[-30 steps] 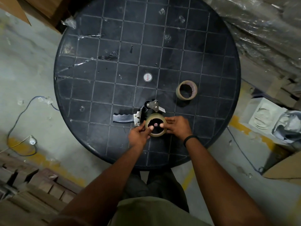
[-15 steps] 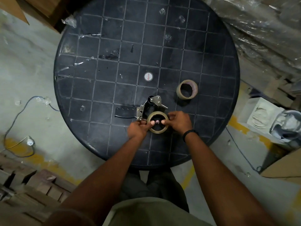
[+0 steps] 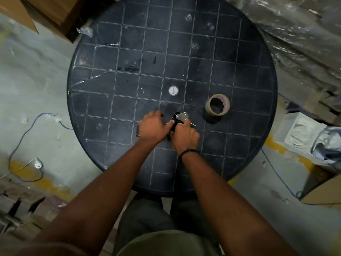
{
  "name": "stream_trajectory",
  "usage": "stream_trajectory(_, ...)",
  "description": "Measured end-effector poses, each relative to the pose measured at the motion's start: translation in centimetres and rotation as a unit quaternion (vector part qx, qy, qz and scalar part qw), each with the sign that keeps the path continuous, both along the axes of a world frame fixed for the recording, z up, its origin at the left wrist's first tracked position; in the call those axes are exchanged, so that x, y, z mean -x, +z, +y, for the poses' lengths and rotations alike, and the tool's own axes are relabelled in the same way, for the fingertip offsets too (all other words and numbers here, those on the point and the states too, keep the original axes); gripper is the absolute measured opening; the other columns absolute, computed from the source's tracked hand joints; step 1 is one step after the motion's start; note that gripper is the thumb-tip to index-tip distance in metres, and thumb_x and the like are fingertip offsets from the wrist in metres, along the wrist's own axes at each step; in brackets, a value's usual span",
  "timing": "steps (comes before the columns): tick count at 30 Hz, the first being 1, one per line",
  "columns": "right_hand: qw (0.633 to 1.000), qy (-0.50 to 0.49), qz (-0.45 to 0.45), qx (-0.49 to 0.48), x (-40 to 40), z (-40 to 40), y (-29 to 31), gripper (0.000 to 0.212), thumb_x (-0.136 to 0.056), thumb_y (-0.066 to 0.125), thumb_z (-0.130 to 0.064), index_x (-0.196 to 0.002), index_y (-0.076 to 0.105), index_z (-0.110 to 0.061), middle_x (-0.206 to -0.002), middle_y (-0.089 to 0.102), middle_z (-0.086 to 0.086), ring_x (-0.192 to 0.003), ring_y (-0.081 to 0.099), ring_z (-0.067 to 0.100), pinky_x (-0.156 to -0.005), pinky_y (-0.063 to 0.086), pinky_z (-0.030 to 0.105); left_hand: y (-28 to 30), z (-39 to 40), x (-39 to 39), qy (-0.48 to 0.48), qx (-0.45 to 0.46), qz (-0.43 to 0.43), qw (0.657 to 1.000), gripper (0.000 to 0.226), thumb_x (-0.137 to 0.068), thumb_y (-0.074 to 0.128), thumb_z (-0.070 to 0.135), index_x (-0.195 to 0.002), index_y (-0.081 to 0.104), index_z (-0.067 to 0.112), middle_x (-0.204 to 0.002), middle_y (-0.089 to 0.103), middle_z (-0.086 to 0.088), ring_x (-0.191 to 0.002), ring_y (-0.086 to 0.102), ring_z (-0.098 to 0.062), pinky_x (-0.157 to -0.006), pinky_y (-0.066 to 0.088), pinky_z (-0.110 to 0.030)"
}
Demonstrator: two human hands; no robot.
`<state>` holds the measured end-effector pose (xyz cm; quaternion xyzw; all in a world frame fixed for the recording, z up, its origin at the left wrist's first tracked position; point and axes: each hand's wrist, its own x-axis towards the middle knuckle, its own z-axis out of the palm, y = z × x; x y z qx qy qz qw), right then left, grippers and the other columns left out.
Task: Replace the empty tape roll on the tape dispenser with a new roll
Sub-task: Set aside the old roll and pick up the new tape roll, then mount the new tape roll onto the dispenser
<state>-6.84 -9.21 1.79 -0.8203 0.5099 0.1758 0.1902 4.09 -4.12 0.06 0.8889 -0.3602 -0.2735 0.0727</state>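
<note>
A black-and-metal handheld tape dispenser (image 3: 180, 118) is seen gripped by two bare hands near the front of a round dark plastic table (image 3: 249, 58) moulded in a grid of squares. The left hand (image 3: 154, 126) is laid palm-down over the dispenser's handle side, its fingers loosely curled and its thumb stretched toward the right hand (image 3: 185, 136), which is closed over the body of the tool; whether a roll is pinched beneath it cannot be told, as the hands cover that part. Only the dispenser's silver metal plate and black front roller are left showing above the knuckles. A black band (image 3: 189, 152) is worn on the right wrist. A brown cardboard-cored roll of tape (image 3: 217, 107) is set on its side on the table, to the right of the hands and apart from them. A small white round disc (image 3: 173, 90) is fixed at the table's centre. A thin cable (image 3: 24, 133) is trailed over the grey floor at left.
</note>
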Motion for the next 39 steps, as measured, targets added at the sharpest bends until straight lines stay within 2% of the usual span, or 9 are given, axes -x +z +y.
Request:
stream_trajectory(6, 0.999, 0.01, 0.031, -0.011, -0.4, 0.1, -0.4, 0.021, -0.097, 0.052, -0.023, -0.095, 0.071, -0.016, -0.1, 0.073, 0.008, -0.09, 0.073, 0.031, -0.063, 0.04, 0.031, -1.3, -0.7, 0.6, 0.013, -0.041, 0.021, 0.999, 0.06, -0.084, 0.046, 0.069, -0.1, 0.066, 0.015, -0.1, 0.072, -0.009, -0.093, 0.07, -0.033, -0.084, 0.056, -0.043)
stream_trajectory(10, 0.999, 0.001, 0.027, -0.02, -0.4, -0.1, -0.9, 0.023, -0.099, 0.05, -0.023, -0.1, 0.071, -0.015, -0.105, 0.072, 0.009, -0.095, 0.071, 0.032, -0.068, 0.048, 0.033, -1.5, -1.1, 1.0, 0.073, -0.031, 0.021, 0.997, 0.054, -0.082, 0.054, 0.067, -0.088, 0.07, 0.016, -0.085, 0.072, -0.007, -0.082, 0.07, -0.03, -0.083, 0.056, -0.041)
stream_trajectory(15, 0.999, -0.021, 0.02, -0.03, -0.3, -0.4, -1.4, 0.022, -0.098, 0.052, -0.024, -0.1, 0.071, -0.013, -0.106, 0.071, 0.011, -0.096, 0.071, 0.033, -0.069, 0.049, 0.035, -2.1, -0.8, 0.7, 0.041, -0.033, -0.001, 0.999, 0.068, -0.082, 0.042, 0.077, -0.08, 0.073, 0.016, -0.074, 0.071, -0.005, -0.071, 0.068, -0.027, -0.082, 0.053, -0.038)
stream_trajectory(18, 0.999, -0.027, 0.023, -0.033, -0.2, -0.3, -1.6, 0.022, -0.099, 0.052, -0.025, -0.101, 0.07, -0.012, -0.107, 0.07, 0.011, -0.097, 0.07, 0.033, -0.066, 0.043, 0.034, -2.8, -0.9, 1.2, 0.059, -0.027, -0.007, 0.998, 0.061, -0.088, 0.043, 0.065, -0.076, 0.072, 0.013, -0.07, 0.07, -0.007, -0.068, 0.068, -0.029, -0.081, 0.048, -0.037)
stream_trajectory(24, 0.998, -0.039, 0.025, -0.035, -0.2, -0.4, -1.6, 0.026, -0.099, 0.052, -0.03, -0.104, 0.07, -0.012, -0.107, 0.071, 0.013, -0.098, 0.07, 0.033, -0.068, 0.046, 0.034, -1.7, -2.2, 1.1, 0.19, -0.019, 0.058, 0.98, 0.045, -0.09, 0.052, 0.042, -0.088, 0.072, 0.002, -0.087, 0.074, -0.022, -0.087, 0.069, -0.039, -0.087, 0.048, -0.042)
stream_trajectory(27, 0.997, -0.058, 0.018, -0.036, -0.2, -0.4, -1.4, 0.027, -0.098, 0.053, -0.032, -0.099, 0.071, -0.012, -0.104, 0.072, 0.013, -0.095, 0.07, 0.034, -0.069, 0.049, 0.035, -1.3, -1.6, 0.5, 0.222, 0.014, 0.061, 0.973, 0.046, -0.09, 0.057, 0.044, -0.118, 0.059, 0.007, -0.109, 0.07, -0.022, -0.101, 0.066, -0.042, -0.087, 0.049, -0.046)
stream_trajectory(31, 0.998, -0.063, 0.02, -0.02, -0.3, -0.2, -1.4, 0.028, -0.097, 0.052, -0.033, -0.094, 0.071, -0.014, -0.1, 0.073, 0.012, -0.092, 0.071, 0.035, -0.069, 0.049, 0.035, -1.6, 0.9, -0.8, 0.092, 0.011, 0.001, 0.996, 0.074, -0.091, 0.042, 0.073, -0.145, 0.036, 0.023, -0.118, 0.069, -0.012, -0.115, 0.063, -0.035, -0.099, 0.043, -0.051)
stream_trajectory(35, 0.998, -0.053, 0.018, -0.006, -0.5, -0.4, -1.5, 0.027, -0.096, 0.052, -0.032, -0.097, 0.072, -0.015, -0.103, 0.072, 0.01, -0.095, 0.071, 0.035, -0.069, 0.048, 0.035, -1.6, 3.0, -1.5, -0.047, -0.07, 0.082, 0.993, 0.103, -0.081, 0.032, 0.092, -0.157, 0.022, 0.024, -0.124, 0.072, -0.013, -0.121, 0.064, -0.032, -0.106, 0.039, -0.051)
stream_trajectory(39, 1.0, 0.0, 0.018, 0.006, -0.5, -0.4, -2.0, 0.026, -0.096, 0.051, -0.03, -0.093, 0.074, -0.018, -0.1, 0.071, 0.006, -0.09, 0.071, 0.031, -0.064, 0.04, 0.032, -2.4, 3.7, -1.9, -0.072, -0.087, 0.1, 0.989, 0.108, -0.067, 0.033, 0.101, -0.145, 0.046, 0.026, -0.126, 0.071, -0.006, -0.119, 0.066, -0.028, -0.103, 0.048, -0.049)
